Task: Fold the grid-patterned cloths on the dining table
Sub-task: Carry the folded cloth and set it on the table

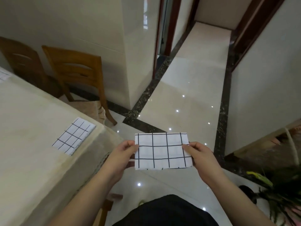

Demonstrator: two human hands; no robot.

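A folded white cloth with a black grid [162,151] hangs in the air over the floor, to the right of the dining table [29,128]. My left hand [123,155] pinches its left edge and my right hand [199,155] pinches its right edge. A second folded grid cloth [74,136] lies flat near the table's right corner. At the far left edge of the table a bit of another grid cloth [3,75] shows, mostly cut off by the frame.
Two wooden chairs [78,74] stand behind the table by the white wall. A glossy tiled floor [187,95] with a dark border runs into a hallway. A potted plant [280,190] stands at the lower right. A stool [107,204] sits below the table's edge.
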